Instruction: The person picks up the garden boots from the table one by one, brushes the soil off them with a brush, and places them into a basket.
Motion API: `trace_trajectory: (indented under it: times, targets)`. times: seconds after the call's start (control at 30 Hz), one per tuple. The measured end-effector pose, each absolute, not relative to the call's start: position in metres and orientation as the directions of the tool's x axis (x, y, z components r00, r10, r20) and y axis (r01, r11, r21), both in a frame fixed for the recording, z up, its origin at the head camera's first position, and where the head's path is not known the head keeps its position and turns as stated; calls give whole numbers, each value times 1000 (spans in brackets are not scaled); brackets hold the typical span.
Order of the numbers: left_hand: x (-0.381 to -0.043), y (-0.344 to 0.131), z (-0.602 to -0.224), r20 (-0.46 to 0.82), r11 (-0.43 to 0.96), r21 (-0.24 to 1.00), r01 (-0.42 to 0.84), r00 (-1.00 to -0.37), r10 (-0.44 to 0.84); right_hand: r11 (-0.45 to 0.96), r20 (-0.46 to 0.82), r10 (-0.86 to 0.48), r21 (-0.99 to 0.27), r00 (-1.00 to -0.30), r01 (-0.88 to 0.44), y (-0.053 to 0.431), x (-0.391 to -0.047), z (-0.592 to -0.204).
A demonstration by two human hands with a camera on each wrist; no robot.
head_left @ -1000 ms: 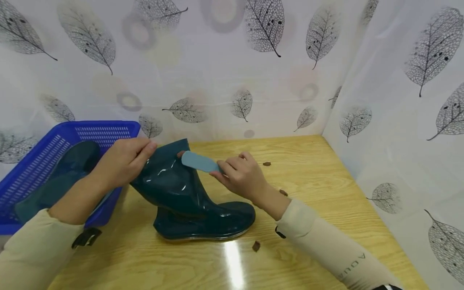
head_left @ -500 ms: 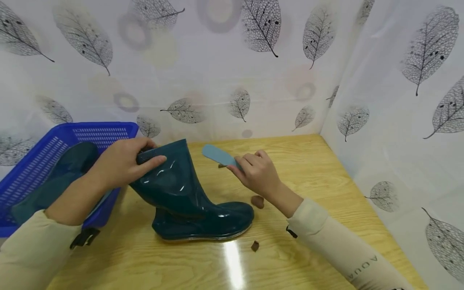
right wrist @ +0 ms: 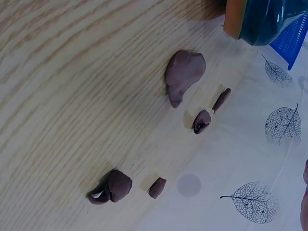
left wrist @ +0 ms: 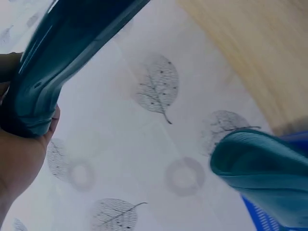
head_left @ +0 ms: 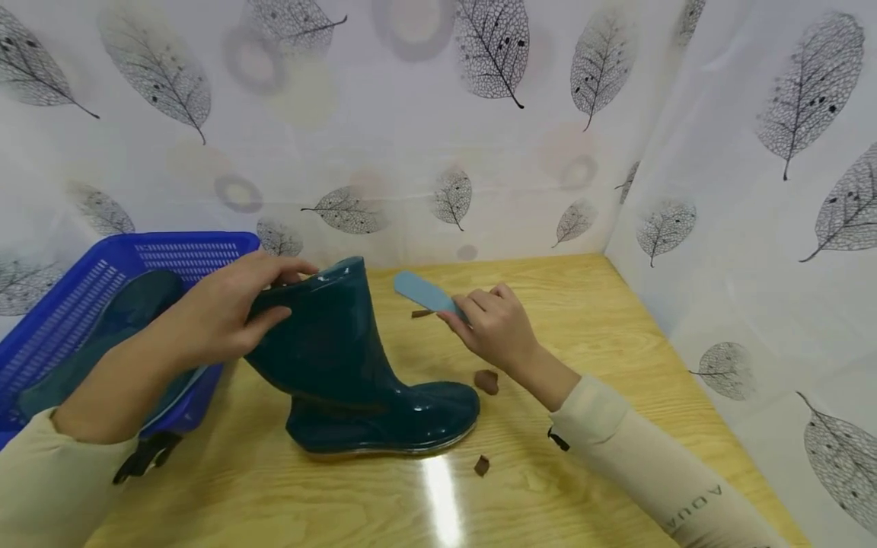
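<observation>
A dark teal rubber boot (head_left: 329, 358) stands on the wooden table, its toe pointing right. At the top of its shaft my left hand (head_left: 219, 308) grips the rim, thumb on the near side; some fingertips are hidden behind the rim. In the left wrist view that hand (left wrist: 24, 159) curls round the glossy boot (left wrist: 72, 62). My right hand (head_left: 496, 327) holds a flat light-blue scraper (head_left: 425, 292), its rounded end pointing up and left, apart from the boot. A brown clay-like lump (head_left: 486, 380) lies near the toe, with a smaller brown piece (head_left: 483, 465) in front.
At the left, a blue perforated basket (head_left: 199, 238) contains another teal boot (head_left: 103, 342). Behind the scraper lies a thin brown piece (head_left: 421, 313). Several brown lumps (right wrist: 184, 72) spread over the table in the right wrist view. A leaf-patterned curtain (head_left: 397, 137) borders the table.
My right hand has drawn the scraper away from the shaft, to the right. A brown lump now lies near the toe. My left hand has shifted its grip on the rim and the shaft stands more upright.
</observation>
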State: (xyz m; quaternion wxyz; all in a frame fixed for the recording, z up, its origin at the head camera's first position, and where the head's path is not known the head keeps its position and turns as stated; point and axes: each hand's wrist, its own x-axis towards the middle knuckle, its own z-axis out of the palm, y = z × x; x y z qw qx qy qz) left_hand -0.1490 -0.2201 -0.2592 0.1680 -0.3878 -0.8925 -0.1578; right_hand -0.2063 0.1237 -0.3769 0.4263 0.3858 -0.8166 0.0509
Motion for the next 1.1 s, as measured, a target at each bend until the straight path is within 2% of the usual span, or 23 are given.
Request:
trace_trajectory:
  times: [0.2, 0.4, 0.7, 0.87, 1.1]
  targets:
    - [-137, -211, -249, 382, 634, 134, 762, -630, 676, 703, 738, -579, 238, -346, -670, 127, -206, -378]
    - [-126, -204, -242, 427, 596, 139, 791, -591, 684, 704, 735, -584, 247, -345, -666, 126, -206, -377]
    - [-128, -209, -251, 517, 332, 260, 907, -421, 745, 702, 735, -587, 252, -340, -666, 125, -207, -374]
    - [-127, -205, -255, 526, 286, 292, 913, -403, 749, 704, 727, -588, 246, -354, -666, 124, -207, -374]
    - [-116, -198, -250, 520, 262, 268, 927, -369, 771, 697, 728, -583, 219, -361, -683, 122, -202, -373]
